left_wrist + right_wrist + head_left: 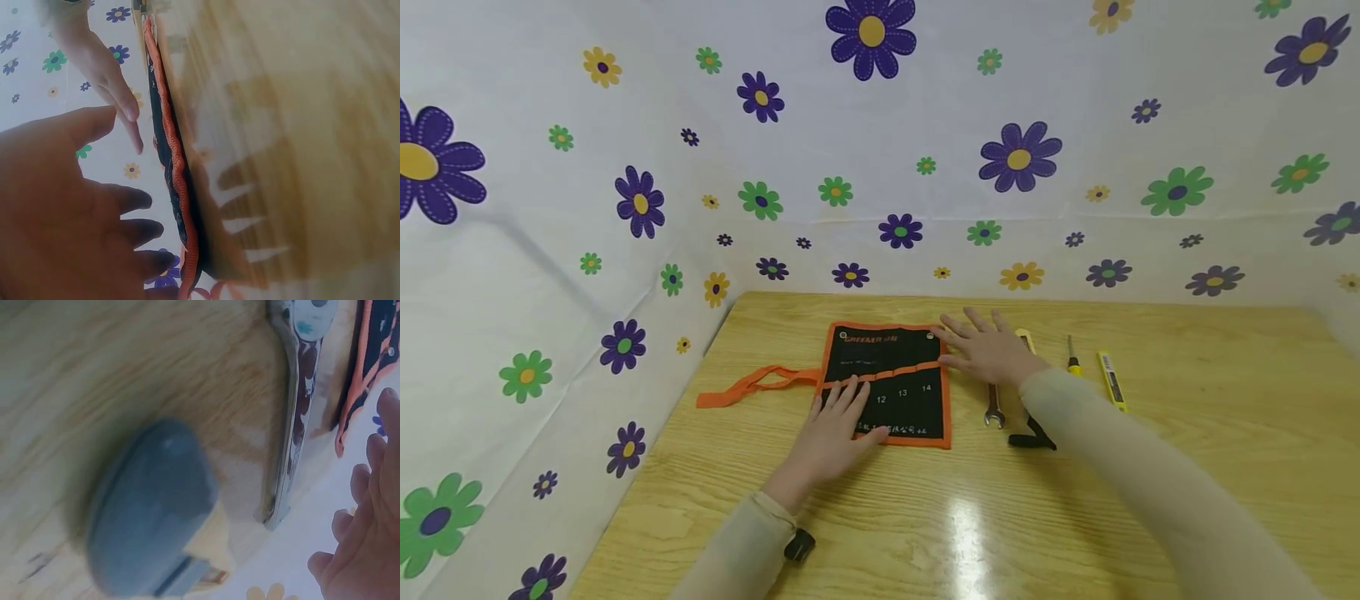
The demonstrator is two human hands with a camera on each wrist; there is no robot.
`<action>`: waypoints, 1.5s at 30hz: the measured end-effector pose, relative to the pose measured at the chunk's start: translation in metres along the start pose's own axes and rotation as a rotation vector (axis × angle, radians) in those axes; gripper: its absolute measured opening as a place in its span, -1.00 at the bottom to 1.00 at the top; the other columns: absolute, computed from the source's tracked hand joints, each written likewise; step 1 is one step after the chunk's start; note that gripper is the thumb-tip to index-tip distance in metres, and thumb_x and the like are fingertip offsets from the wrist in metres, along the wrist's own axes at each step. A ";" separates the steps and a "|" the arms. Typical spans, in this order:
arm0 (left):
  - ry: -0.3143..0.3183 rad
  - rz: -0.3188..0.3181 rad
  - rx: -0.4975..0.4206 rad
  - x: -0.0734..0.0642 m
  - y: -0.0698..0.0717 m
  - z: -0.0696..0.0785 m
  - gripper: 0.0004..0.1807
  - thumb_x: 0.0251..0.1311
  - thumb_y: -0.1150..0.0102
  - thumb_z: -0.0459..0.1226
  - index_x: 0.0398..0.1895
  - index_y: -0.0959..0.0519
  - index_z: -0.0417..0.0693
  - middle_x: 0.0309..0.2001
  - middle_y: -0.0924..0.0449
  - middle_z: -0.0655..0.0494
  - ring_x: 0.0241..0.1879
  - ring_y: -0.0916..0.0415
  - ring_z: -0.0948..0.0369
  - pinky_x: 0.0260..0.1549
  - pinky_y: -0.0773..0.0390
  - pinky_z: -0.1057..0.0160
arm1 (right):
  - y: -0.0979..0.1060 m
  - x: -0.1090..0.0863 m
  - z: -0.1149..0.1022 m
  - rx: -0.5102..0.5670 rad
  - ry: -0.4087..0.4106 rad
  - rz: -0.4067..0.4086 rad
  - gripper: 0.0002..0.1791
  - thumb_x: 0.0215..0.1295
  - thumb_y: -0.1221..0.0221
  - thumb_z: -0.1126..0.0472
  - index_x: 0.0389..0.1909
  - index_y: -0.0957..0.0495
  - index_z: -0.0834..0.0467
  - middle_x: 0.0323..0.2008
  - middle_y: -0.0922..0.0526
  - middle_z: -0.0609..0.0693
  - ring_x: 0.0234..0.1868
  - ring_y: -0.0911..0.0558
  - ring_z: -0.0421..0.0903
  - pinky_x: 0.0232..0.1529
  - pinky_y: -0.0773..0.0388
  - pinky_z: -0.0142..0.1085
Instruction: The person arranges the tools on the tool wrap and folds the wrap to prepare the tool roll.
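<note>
A black tool pouch with orange trim and numbered pockets lies flat on the table. My left hand is over its lower left part, fingers spread and almost straight. At the pouch's upper right edge is my right hand, its fingers extended toward the corner snap. In the left wrist view the pouch shows edge-on, with the left hand close beside it. A wrench lies just right of the pouch, partly under the right hand in the head view. Neither hand holds anything.
An orange strap trails left from the pouch. Right of the wrench lie a tool with a black curved end, partly hidden by the right arm, a yellow-and-black screwdriver and a yellow utility knife. Flower-printed cloth borders the table.
</note>
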State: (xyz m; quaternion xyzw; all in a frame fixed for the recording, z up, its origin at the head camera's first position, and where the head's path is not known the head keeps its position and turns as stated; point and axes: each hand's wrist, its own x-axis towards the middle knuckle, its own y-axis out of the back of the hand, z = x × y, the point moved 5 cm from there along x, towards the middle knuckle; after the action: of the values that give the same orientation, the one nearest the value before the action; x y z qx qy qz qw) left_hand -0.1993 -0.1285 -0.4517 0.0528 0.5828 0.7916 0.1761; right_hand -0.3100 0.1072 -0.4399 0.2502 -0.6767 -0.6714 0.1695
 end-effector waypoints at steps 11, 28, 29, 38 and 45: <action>0.010 -0.055 0.005 0.000 -0.004 -0.005 -0.13 0.28 0.23 0.32 0.52 -0.01 0.05 0.51 0.22 -0.01 0.47 0.33 -0.03 0.36 0.23 -0.16 | -0.007 0.011 -0.008 -0.017 0.012 -0.113 -0.35 0.48 0.27 -0.23 0.51 0.03 -0.13 0.51 0.10 -0.05 0.48 0.15 0.14 0.37 0.30 0.20; 0.108 -0.062 0.046 0.011 -0.002 -0.021 -0.15 0.31 0.23 0.29 0.53 0.05 0.08 0.51 0.26 0.03 0.47 0.34 -0.02 0.37 0.30 -0.12 | -0.009 -0.006 -0.015 -0.022 0.057 -0.108 -0.35 0.46 0.28 -0.27 0.49 -0.06 -0.14 0.50 0.05 -0.04 0.47 0.13 0.17 0.36 0.24 0.20; 0.115 -0.062 0.042 0.012 -0.002 -0.022 -0.14 0.31 0.22 0.29 0.53 0.06 0.08 0.51 0.26 0.03 0.47 0.35 -0.01 0.37 0.30 -0.12 | -0.010 -0.007 -0.016 -0.021 0.068 -0.102 -0.35 0.46 0.28 -0.27 0.49 -0.07 -0.13 0.50 0.04 -0.04 0.47 0.12 0.17 0.36 0.24 0.20; 0.131 -0.058 0.030 0.018 -0.001 -0.030 -0.13 0.31 0.22 0.29 0.53 0.07 0.06 0.51 0.29 0.04 0.47 0.37 -0.05 0.36 0.28 -0.15 | -0.010 -0.023 -0.025 0.044 0.143 -0.093 -0.33 0.46 0.24 -0.26 0.49 -0.07 -0.08 0.46 -0.06 -0.05 0.48 0.11 0.12 0.37 0.29 0.19; 0.145 -0.058 0.041 0.021 0.002 -0.032 -0.15 0.31 0.21 0.28 0.53 0.05 0.07 0.52 0.30 0.05 0.47 0.38 -0.07 0.36 0.30 -0.16 | -0.011 -0.033 -0.033 0.097 0.189 -0.094 -0.35 0.48 0.23 -0.22 0.46 -0.14 0.01 0.45 -0.11 0.00 0.46 0.10 0.18 0.33 0.34 0.26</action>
State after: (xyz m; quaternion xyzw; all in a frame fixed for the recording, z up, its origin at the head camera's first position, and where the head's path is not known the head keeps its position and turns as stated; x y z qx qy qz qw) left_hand -0.2284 -0.1506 -0.4622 -0.0181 0.6114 0.7758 0.1551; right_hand -0.2637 0.0991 -0.4456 0.3515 -0.6770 -0.6186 0.1886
